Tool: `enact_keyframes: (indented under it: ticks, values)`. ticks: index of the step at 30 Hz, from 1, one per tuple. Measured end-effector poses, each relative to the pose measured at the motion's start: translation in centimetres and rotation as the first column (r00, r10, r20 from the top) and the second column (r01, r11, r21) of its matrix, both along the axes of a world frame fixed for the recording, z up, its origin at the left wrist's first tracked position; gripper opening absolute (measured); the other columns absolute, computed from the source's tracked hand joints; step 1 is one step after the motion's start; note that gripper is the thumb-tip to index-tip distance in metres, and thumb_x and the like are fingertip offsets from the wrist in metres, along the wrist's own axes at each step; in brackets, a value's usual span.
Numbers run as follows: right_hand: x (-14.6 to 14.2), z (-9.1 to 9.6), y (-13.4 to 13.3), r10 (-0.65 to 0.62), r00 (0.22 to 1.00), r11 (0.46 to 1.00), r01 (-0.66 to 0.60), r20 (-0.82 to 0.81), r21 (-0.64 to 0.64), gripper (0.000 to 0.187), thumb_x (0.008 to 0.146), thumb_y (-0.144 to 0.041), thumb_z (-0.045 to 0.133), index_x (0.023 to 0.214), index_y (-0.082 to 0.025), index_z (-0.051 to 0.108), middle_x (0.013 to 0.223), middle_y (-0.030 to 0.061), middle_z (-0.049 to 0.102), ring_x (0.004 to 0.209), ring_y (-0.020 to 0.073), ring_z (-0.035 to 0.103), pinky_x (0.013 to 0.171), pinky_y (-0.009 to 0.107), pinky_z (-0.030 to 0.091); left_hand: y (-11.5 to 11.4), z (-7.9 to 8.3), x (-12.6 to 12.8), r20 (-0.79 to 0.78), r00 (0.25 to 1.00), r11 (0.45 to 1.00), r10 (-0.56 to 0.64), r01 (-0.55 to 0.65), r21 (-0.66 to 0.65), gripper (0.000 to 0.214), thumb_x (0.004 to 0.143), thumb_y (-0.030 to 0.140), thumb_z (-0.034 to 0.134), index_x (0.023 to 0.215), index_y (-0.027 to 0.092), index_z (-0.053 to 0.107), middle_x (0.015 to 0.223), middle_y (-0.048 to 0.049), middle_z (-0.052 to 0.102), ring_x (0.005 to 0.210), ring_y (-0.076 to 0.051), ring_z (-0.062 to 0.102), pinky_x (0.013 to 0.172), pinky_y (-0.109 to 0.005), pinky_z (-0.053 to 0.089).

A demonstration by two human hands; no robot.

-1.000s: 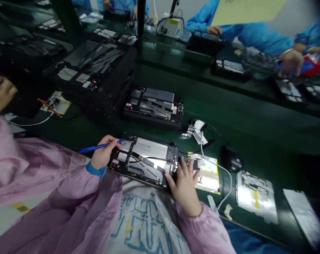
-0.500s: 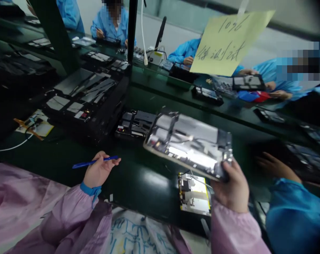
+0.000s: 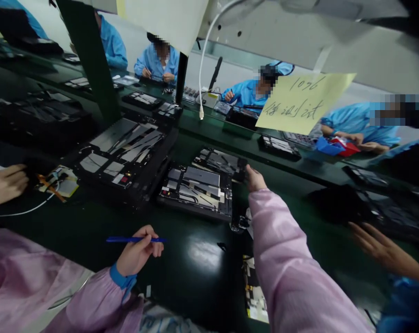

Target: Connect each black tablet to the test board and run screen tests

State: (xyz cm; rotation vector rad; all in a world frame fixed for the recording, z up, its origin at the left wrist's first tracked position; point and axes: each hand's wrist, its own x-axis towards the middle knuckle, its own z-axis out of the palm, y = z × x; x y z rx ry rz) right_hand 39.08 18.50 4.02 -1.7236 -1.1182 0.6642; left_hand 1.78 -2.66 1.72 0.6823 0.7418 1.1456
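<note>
My left hand point(image 3: 138, 252) rests low on the dark green bench point(image 3: 195, 259), fingers closed on a thin blue pen point(image 3: 135, 239) that lies level and points left. My right arm stretches forward in a pink sleeve. My right hand point(image 3: 255, 178) grips the right end of an opened tablet chassis point(image 3: 219, 161), which lies flat on the bench behind a second opened chassis point(image 3: 197, 188). My fingers on the chassis are partly hidden behind it.
A black tray of opened units point(image 3: 124, 155) sits at the left. A yellow-edged part point(image 3: 256, 296) lies under my right sleeve. A yellow handwritten note point(image 3: 304, 101) hangs above. A co-worker's hand point(image 3: 382, 247) reaches in at the right; another hand point(image 3: 4, 182) at the left.
My right hand has carried the chassis from the air in front of me forward onto the far bench. My view has tilted up. The left hand stays put with the pen.
</note>
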Motion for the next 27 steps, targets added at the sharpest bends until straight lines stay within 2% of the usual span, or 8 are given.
enact_keyframes:
  ticks: [3,5,9,12,16,21,25,27]
  values:
    - [-2.0,-0.1,-0.6,0.085,0.996,0.988,-0.08,0.026,-0.135,0.037,0.089,-0.04,0.06,0.115,-0.013,0.06,0.115,0.0085,0.062,0.101,0.0216,0.062,0.087,0.04,0.053,0.1,0.2,-0.1,-0.026,1.0,1.0,0.008,-0.008,-0.025,0.028,0.074,0.043,0.074,0.073,0.017,0.062,0.044,0.0021,0.055,0.047,-0.013,0.053,0.063,-0.031,0.046]
    - [-3.0,-0.1,-1.5,0.138,0.99,0.972,-0.129,0.032,-0.195,0.037,0.077,-0.042,0.073,0.093,-0.009,0.067,0.092,0.0086,0.068,0.09,0.0227,0.064,0.083,0.035,0.051,0.3,0.2,-0.2,-0.04,0.999,1.0,0.004,-0.005,-0.024,0.027,0.075,0.042,0.074,0.073,0.018,0.063,0.045,0.0026,0.055,0.048,-0.013,0.054,0.065,-0.03,0.046]
    - [-4.1,0.3,-3.2,0.149,0.989,0.963,-0.142,0.012,-0.227,0.037,0.058,-0.039,0.085,0.076,-0.014,0.065,0.067,0.0034,0.065,0.074,0.0186,0.063,0.07,0.028,0.049,0.7,0.1,0.0,-0.058,0.997,0.999,-0.045,0.045,0.002,0.027,0.074,0.042,0.074,0.072,0.018,0.064,0.046,0.0027,0.054,0.049,-0.012,0.053,0.064,-0.03,0.047]
    - [-4.7,1.2,-4.3,0.145,0.988,0.963,-0.154,-0.054,-0.22,0.037,0.057,-0.036,0.085,0.076,-0.015,0.061,0.059,-0.0004,0.06,0.058,0.0147,0.058,0.059,0.028,0.048,0.5,0.2,0.1,-0.071,0.997,0.999,-0.035,0.037,0.016,0.028,0.073,0.042,0.075,0.073,0.017,0.063,0.045,0.0027,0.054,0.049,-0.013,0.053,0.063,-0.03,0.047]
    - [-5.8,2.8,-5.9,0.179,0.96,0.967,-0.212,-0.218,-0.139,0.033,0.063,-0.037,0.08,0.076,-0.018,0.057,0.062,-0.0012,0.06,0.056,0.0124,0.056,0.055,0.026,0.048,0.1,0.2,0.1,-0.088,0.996,0.999,0.018,-0.013,0.052,0.029,0.074,0.042,0.074,0.073,0.016,0.061,0.046,0.0023,0.054,0.049,-0.013,0.054,0.064,-0.031,0.048]
    - [-7.0,4.7,-9.5,0.226,0.878,0.967,-0.255,-0.422,-0.013,0.033,0.066,-0.043,0.073,0.085,-0.02,0.059,0.066,-0.0019,0.062,0.057,0.0131,0.059,0.056,0.027,0.051,0.3,-0.3,0.5,-0.176,0.952,0.967,0.248,-0.233,0.101,0.036,0.072,0.049,0.073,0.078,0.016,0.059,0.067,-0.0042,0.068,0.063,-0.017,0.065,0.065,-0.032,0.052]
    - [-6.5,5.5,-14.7,0.196,0.842,0.979,-0.199,-0.503,0.048,0.042,0.06,-0.048,0.075,0.089,-0.022,0.06,0.068,-0.003,0.063,0.059,0.0128,0.06,0.057,0.026,0.052,0.3,-0.4,0.4,-0.141,0.852,0.858,0.504,-0.476,0.194,0.033,0.075,0.047,0.069,0.087,0.02,0.055,0.089,-0.0039,0.071,0.083,-0.018,0.069,0.072,-0.029,0.053]
    - [-6.4,5.0,-17.9,0.18,0.829,0.981,-0.19,-0.529,0.035,0.044,0.058,-0.049,0.077,0.089,-0.021,0.061,0.067,-0.0032,0.063,0.055,0.0122,0.058,0.053,0.025,0.05,-0.1,-0.2,-0.3,-0.117,0.837,0.838,0.535,-0.509,0.196,0.033,0.076,0.047,0.069,0.089,0.021,0.052,0.095,-0.0033,0.071,0.087,-0.017,0.068,0.073,-0.028,0.053]
